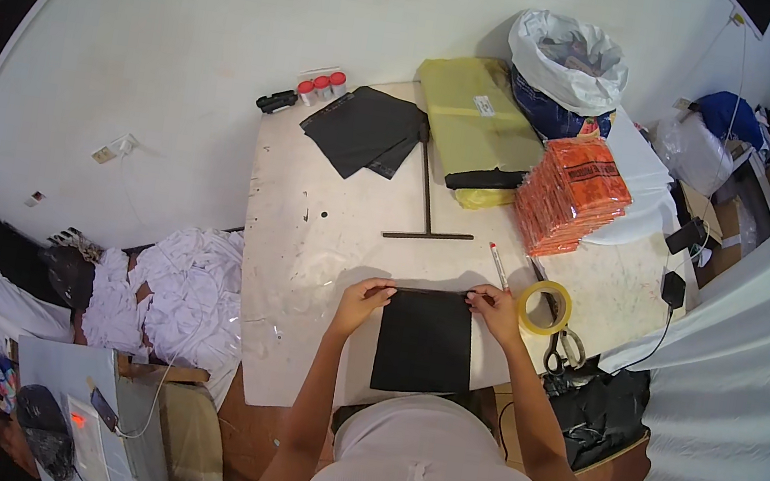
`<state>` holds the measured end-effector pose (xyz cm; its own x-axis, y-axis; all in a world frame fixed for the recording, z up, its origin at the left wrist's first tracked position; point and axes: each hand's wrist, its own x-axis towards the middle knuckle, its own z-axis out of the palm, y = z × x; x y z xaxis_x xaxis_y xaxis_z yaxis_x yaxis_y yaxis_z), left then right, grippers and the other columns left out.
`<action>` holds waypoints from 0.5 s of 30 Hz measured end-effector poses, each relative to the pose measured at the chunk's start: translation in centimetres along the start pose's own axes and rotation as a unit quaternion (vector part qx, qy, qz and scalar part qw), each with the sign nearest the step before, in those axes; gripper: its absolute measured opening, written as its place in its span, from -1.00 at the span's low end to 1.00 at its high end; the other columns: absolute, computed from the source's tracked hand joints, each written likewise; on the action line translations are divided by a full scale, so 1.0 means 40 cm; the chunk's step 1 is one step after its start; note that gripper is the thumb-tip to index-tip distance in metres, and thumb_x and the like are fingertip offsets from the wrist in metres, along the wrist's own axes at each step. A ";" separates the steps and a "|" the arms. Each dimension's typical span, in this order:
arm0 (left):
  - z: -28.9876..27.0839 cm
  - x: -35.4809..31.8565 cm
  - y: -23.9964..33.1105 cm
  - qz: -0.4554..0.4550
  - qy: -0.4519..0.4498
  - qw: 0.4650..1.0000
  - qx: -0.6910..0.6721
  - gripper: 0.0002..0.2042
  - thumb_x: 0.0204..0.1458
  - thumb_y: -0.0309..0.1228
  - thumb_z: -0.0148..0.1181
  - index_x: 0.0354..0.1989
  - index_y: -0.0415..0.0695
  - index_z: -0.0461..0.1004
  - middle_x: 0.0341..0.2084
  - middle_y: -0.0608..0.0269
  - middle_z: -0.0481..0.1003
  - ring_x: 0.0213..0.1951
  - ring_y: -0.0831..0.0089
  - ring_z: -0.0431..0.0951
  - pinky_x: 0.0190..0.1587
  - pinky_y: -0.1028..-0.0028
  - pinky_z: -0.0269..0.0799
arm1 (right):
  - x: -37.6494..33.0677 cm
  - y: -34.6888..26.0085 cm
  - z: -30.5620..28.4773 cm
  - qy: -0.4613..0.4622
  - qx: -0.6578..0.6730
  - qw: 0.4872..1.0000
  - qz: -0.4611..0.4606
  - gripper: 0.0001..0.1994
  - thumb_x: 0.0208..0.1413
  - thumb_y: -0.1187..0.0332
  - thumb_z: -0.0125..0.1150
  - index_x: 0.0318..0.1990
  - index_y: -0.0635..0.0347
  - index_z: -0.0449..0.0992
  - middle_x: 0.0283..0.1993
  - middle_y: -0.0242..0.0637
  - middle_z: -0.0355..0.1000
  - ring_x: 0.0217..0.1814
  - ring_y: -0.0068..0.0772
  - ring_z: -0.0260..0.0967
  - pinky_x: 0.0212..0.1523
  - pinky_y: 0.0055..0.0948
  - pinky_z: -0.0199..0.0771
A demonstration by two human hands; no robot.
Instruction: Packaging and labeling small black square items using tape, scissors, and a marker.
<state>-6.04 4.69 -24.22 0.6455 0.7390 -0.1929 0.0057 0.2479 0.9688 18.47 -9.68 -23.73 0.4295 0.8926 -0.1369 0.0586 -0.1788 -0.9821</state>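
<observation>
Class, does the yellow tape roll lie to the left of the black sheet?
No, the yellow tape roll lies to the right of the black sheet, beside the right hand.

With forearms [311,407] stretched forward, the hands [362,304] sit apart, nearly level, their fingers [382,284] pinched and pointing inward.

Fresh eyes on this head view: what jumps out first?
Probably the stack of orange packets on the right of the pale table, with a yellow tape roll nearer the person. Then the black sheet at the near edge, far corners held by the left hand and right hand. Left of the table, heaped white cloth.
</observation>
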 end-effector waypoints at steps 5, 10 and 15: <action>-0.022 -0.001 -0.004 0.035 -0.026 0.997 0.058 -0.84 -0.03 -0.49 0.18 -0.27 -0.26 0.50 -0.29 0.26 0.48 -0.27 0.58 0.46 -0.18 0.62 0.38 | -0.012 0.006 -0.007 0.002 -0.036 0.999 -0.027 -0.91 0.00 0.51 0.16 -0.32 0.29 0.47 -0.41 -0.37 0.45 -0.36 -0.62 0.39 -0.29 -0.65 0.43; -0.028 -0.010 0.004 0.065 -0.052 0.993 0.084 -0.84 -0.06 -0.54 0.19 -0.28 -0.25 0.52 -0.23 0.21 0.48 -0.21 0.54 0.45 -0.12 0.59 0.36 | -0.023 0.002 -0.008 -0.003 -0.097 0.989 -0.114 -0.89 -0.08 0.53 0.21 -0.35 0.33 0.48 -0.37 -0.30 0.49 -0.37 -0.57 0.43 -0.31 -0.59 0.45; -0.035 -0.024 0.011 0.104 -0.054 0.980 0.160 -0.85 -0.09 -0.51 0.23 -0.30 -0.19 0.55 -0.22 0.21 0.48 -0.23 0.53 0.47 -0.16 0.59 0.38 | -0.043 -0.024 -0.015 -0.034 -0.155 0.980 -0.121 -0.89 -0.09 0.59 0.18 -0.35 0.35 0.46 -0.26 -0.25 0.48 -0.30 -0.52 0.44 -0.25 -0.57 0.47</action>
<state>-7.72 4.98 -23.85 0.7346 0.6783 0.0147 0.0942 -0.1234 0.9879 18.20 -11.27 -22.47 0.3083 0.9482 0.0765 0.4264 -0.0658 -0.9021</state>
